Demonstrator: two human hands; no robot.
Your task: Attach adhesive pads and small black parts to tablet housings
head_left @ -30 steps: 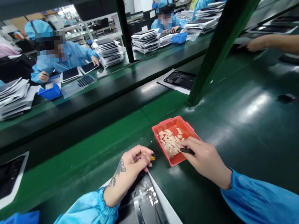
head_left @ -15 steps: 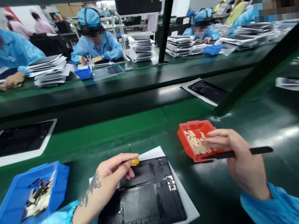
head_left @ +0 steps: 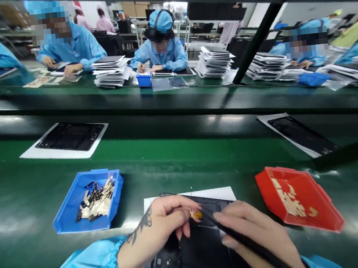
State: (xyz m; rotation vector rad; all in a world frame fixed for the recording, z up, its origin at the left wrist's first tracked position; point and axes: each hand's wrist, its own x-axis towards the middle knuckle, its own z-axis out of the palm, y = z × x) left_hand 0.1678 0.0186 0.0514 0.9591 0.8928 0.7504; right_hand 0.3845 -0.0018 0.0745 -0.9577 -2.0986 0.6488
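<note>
Across a long, glossy green tabletop, people in blue smocks and caps, such as the one seated opposite, sit beyond a dark rail among stacks of bagged panels. On the nearer green surface, two black rectangular panels lie on white sheets, one at the far left and one at the far right. A shallow blue plastic tray holds a tangle of dark and pale strips. A red plastic tray on the right holds pale tan adhesive pads.

Directly ahead, a third black panel lies on its white sheet, and both hands work over it. This looks like the fitting of a small part at the panel's surface. The left hand has a closed grip, with finger and thumb pressed together on a small amber flexible strip. The strip sits at the fingertips above the panel, though whether it touches the panel is hard to tell. The right hand grips a slim black rod-shaped tool, its tip pointing in beside the strip.
</note>
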